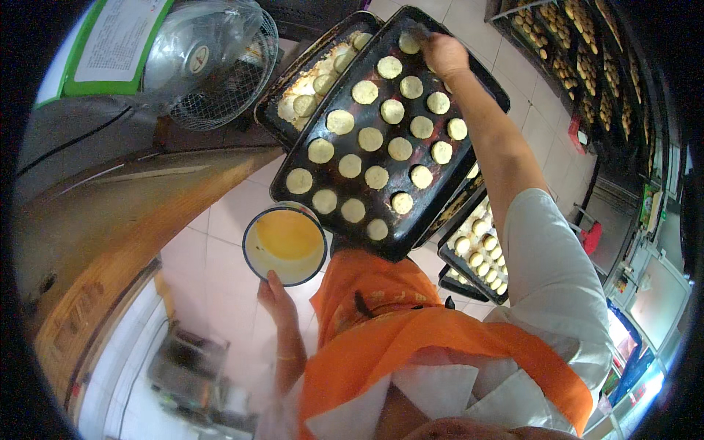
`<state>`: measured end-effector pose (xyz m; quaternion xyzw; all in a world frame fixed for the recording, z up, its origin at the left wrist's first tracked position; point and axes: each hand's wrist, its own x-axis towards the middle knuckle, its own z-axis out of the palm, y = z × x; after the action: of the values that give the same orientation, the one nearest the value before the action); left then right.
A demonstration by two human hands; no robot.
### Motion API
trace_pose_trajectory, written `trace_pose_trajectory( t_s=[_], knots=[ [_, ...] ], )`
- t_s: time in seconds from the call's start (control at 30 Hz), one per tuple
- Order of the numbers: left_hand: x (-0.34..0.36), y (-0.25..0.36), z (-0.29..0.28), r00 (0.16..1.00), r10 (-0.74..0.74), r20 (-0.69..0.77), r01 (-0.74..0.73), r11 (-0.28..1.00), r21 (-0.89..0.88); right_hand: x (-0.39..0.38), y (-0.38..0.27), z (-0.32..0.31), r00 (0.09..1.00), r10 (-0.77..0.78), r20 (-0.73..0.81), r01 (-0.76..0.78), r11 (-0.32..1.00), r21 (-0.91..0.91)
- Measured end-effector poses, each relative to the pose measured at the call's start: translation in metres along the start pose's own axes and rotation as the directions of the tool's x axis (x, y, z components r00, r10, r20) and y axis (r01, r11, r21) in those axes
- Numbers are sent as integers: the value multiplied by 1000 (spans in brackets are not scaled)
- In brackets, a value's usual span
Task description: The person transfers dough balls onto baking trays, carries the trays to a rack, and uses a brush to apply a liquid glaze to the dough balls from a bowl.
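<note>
My left hand (277, 299) grips a white bowl (253, 253) with a dark rim, its thumb up at the rim. Yellow liquid (284, 235) lies in the bowl, which is beside the near left edge of a black baking tray (282, 192). Rows of flat round pale dough pieces (392, 111) cover this tray; some look yellow and glossy, others paler and matt. Over the tray's far end, my right hand (446, 56) is closed just beside a dough round (408, 42). A dark blurred shape shows at its fingers, too unclear to name.
Another tray (275, 132) with dough rounds and pale crumbs sits partly beneath, at the left. More filled trays (477, 249) are lower right. A rack (506, 15) of browned pastries stands far right. A wooden-edged counter (147, 242) and a wire fan guard (235, 88) are left.
</note>
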<state>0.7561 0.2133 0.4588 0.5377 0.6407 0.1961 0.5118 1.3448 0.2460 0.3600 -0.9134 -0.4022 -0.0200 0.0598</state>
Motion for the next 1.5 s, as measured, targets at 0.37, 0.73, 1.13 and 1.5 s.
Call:
trace_pose_trajectory(
  t_s=[0.37, 0.73, 1.13, 1.5],
  knots=[
    [17, 22, -3, 981, -58, -185, 52, 998, -40, -257, -196, -25, 665, -634, 395, 271, 698, 663],
    [21, 39, 6, 994, -68, -84, 60, 994, -86, -84, 54, -26, 965, 140, 221, -135, 990, -39],
    [8, 71, 29, 1000, 4, -6, -5, 998, -58, -275, -69, -39, 764, -418, 492, 248, 894, 374],
    [-5, 67, 43, 1000, 16, -14, -16, 1000, 8, -274, 1, -39, 897, -182, 402, 11, 919, 393]
  ],
)
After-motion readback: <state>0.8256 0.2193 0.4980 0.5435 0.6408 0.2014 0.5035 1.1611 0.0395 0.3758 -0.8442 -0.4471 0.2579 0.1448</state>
